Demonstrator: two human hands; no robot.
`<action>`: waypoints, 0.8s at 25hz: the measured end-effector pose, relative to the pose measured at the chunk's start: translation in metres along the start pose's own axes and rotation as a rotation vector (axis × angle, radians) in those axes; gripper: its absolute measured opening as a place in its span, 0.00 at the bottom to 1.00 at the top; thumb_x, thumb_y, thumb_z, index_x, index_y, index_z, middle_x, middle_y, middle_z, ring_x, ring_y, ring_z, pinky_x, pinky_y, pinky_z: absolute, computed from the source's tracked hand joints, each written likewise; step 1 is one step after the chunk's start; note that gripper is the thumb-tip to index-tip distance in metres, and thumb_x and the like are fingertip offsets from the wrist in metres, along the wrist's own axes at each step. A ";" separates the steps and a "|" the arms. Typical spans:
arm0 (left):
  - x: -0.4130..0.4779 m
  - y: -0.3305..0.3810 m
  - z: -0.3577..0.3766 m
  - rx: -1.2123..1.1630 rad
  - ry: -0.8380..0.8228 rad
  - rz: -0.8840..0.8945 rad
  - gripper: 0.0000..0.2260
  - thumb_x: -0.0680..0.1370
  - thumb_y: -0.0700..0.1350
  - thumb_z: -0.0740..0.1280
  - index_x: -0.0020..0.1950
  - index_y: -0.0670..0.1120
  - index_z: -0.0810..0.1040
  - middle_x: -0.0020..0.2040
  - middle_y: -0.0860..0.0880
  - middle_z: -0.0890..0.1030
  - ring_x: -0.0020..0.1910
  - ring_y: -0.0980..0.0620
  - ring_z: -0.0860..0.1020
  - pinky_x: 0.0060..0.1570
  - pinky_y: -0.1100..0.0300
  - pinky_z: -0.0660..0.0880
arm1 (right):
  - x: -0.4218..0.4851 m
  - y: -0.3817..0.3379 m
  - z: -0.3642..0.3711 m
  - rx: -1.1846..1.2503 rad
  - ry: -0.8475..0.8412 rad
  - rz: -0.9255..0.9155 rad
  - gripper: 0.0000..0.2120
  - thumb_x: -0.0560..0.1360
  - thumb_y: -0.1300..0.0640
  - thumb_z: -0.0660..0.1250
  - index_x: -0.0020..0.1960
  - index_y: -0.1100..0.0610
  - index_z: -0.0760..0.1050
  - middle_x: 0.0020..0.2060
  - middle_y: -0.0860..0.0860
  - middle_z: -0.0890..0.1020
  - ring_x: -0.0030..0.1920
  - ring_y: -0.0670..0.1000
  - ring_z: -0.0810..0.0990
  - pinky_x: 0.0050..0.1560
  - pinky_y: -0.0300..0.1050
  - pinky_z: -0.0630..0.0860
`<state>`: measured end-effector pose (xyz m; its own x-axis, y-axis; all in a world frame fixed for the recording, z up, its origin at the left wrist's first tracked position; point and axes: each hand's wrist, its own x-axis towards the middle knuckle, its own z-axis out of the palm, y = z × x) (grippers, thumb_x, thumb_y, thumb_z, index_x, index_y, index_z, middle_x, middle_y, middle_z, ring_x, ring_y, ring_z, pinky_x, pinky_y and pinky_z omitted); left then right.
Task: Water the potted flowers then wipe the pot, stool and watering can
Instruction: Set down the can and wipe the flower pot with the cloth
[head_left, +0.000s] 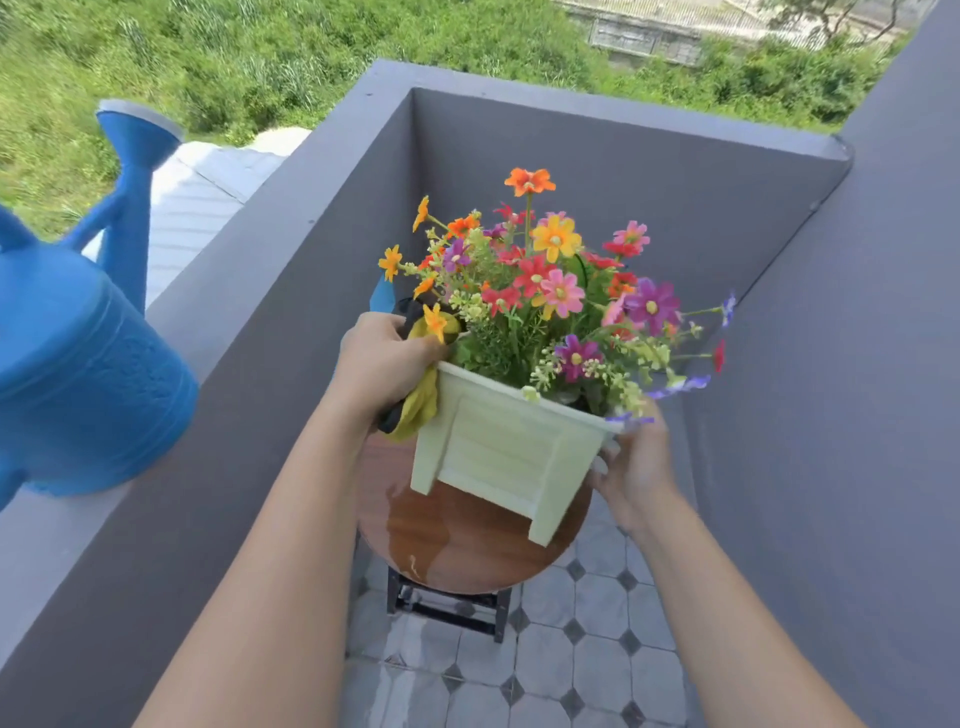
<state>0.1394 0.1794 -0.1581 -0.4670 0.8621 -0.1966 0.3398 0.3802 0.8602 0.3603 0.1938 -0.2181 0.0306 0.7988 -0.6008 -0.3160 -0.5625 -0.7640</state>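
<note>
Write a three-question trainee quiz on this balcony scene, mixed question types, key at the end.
1. True or false: the watering can stands on the floor tiles.
2. Which of the hands presses a yellow cloth against the pot? A. left B. right
3. Fill in: the stool top shows a wet ____ in front of the pot.

Key:
1. False; it sits on the grey wall ledge.
2. A; the left hand holds the cloth, the right hand grips the opposite corner.
3. Puddle.

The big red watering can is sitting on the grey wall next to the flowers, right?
Not quite: the plastic watering can is blue, not red. The head view shows it sitting on the grey wall, left of the colourful flowers.
</note>
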 end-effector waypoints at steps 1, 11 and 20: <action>-0.001 0.000 0.002 0.001 0.051 -0.003 0.18 0.68 0.42 0.69 0.28 0.47 0.60 0.29 0.48 0.62 0.30 0.49 0.61 0.32 0.57 0.58 | -0.011 0.006 0.004 0.082 0.013 -0.033 0.15 0.79 0.46 0.55 0.63 0.52 0.65 0.37 0.50 0.77 0.37 0.49 0.74 0.40 0.45 0.73; -0.048 0.006 0.021 0.024 0.261 -0.025 0.18 0.70 0.41 0.66 0.28 0.45 0.58 0.26 0.49 0.62 0.29 0.46 0.61 0.27 0.54 0.56 | -0.063 0.020 0.072 -0.345 0.342 -0.121 0.51 0.71 0.35 0.65 0.78 0.50 0.35 0.79 0.50 0.39 0.78 0.57 0.38 0.76 0.57 0.45; -0.085 0.028 0.045 0.057 0.316 0.122 0.10 0.75 0.49 0.64 0.36 0.46 0.71 0.33 0.49 0.75 0.38 0.42 0.70 0.38 0.53 0.63 | -0.051 -0.014 0.075 -0.310 0.392 0.029 0.52 0.64 0.48 0.64 0.77 0.55 0.34 0.75 0.56 0.52 0.72 0.64 0.57 0.66 0.63 0.67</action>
<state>0.2252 0.1314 -0.1387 -0.6468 0.7595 0.0688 0.4492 0.3065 0.8392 0.2918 0.1767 -0.1588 0.3988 0.6752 -0.6205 -0.0274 -0.6676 -0.7440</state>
